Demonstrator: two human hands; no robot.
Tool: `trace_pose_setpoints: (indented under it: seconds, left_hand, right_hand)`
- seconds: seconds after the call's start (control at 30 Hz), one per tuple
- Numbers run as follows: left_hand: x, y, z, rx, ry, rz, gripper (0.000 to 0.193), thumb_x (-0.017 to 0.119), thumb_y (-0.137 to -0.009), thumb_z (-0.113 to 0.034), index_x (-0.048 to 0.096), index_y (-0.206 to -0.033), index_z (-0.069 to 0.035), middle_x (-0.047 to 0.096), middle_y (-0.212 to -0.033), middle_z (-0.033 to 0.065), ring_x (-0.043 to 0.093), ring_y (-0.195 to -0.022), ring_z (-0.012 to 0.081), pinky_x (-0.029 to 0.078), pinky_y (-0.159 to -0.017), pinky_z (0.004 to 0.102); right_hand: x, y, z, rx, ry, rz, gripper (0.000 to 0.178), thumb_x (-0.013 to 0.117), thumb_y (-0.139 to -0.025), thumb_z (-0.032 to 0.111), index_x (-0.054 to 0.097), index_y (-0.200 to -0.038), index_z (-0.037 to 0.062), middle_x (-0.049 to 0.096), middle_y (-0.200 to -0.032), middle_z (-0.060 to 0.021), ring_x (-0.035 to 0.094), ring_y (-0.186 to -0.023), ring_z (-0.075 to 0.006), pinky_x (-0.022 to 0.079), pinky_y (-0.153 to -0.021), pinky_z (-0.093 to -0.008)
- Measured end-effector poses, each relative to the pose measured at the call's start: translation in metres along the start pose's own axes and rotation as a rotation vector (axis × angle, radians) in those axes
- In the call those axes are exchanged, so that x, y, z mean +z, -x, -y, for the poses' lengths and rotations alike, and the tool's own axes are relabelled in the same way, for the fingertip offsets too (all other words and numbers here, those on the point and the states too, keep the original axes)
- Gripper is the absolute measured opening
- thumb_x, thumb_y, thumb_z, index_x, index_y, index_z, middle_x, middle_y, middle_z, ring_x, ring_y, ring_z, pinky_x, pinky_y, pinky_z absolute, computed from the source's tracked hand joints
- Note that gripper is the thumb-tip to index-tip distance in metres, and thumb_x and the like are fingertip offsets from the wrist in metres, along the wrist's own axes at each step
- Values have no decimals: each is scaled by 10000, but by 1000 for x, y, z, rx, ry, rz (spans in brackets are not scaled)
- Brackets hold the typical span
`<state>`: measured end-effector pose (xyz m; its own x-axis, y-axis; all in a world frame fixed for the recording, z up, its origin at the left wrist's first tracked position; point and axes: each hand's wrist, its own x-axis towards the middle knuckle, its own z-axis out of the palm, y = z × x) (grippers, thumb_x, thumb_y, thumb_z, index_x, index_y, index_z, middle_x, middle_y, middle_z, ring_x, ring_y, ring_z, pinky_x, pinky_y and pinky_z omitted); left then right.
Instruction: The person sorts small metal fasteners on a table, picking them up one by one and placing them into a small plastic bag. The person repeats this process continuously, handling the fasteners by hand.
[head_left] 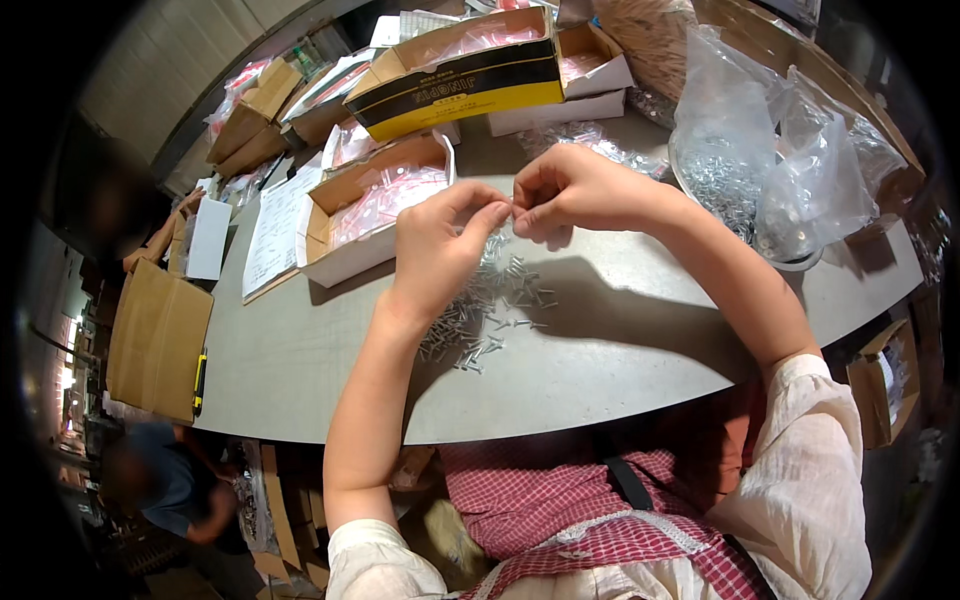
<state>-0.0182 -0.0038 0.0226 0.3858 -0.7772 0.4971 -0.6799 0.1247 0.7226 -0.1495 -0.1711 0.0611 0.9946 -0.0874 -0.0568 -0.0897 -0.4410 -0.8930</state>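
My left hand [436, 246] and my right hand [578, 192] meet fingertip to fingertip above the table. Both are closed in a pinch, and whatever sits between the fingers is too small or too hidden to name. Just below and partly behind my left hand lies a loose pile of silvery screws [482, 318] on the grey tabletop [620, 370]. Left of that hand stands an open white carton [375, 237] filled with small clear bags with pink marks [392, 198].
A black and yellow box [460, 95] stands at the back. At right, a tub holds plastic bags [722, 140] of metal parts. A printed sheet [272, 232], a brown carton [160, 340] and a yellow cutter [200, 380] lie left. Other people [165, 475] are at the left.
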Motion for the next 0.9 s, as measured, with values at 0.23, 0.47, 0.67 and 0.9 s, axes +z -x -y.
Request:
trace_pose_setpoints:
  seconds: [0.23, 0.47, 0.67, 0.9]
  left_hand:
    - [-13, 6, -5, -12, -106, -159, 158, 728, -873, -166, 709, -863, -10, 707, -749, 66, 621, -638, 125, 483, -603, 291]
    - [-16, 11, -3, -268, 311, 214, 261, 717, -903, -259, 707, -927, 1, 700, -783, 32, 609, -709, 108, 488, -655, 276]
    - [-14, 6, -1, -113, 240, -53, 231, 713, -885, -193, 725, -1034, -16, 748, -888, 76, 683, -802, 147, 532, -754, 292]
    - [-21, 9, 5, -161, 45, 104, 155, 700, -921, -148, 714, -908, 6, 688, -772, 6, 580, -670, 47, 440, -568, 213]
  right_hand:
    - [16, -7, -7, -78, -94, -53, 256, 731, -821, 124, 516, -690, 76, 522, -661, 56, 452, -631, -42, 351, -572, -235]
    - [26, -13, -22, -168, -384, 16, 229, 700, -823, 72, 525, -678, 38, 623, -710, -18, 638, -807, -84, 464, -693, -259]
    - [26, -13, -16, -126, -170, -38, 206, 709, -872, 138, 571, -759, 34, 613, -740, 5, 632, -799, -79, 497, -700, -263]
    - [20, -12, -14, -96, -94, -58, 194, 704, -917, 175, 637, -902, -7, 620, -778, -3, 603, -698, -89, 493, -633, -257]
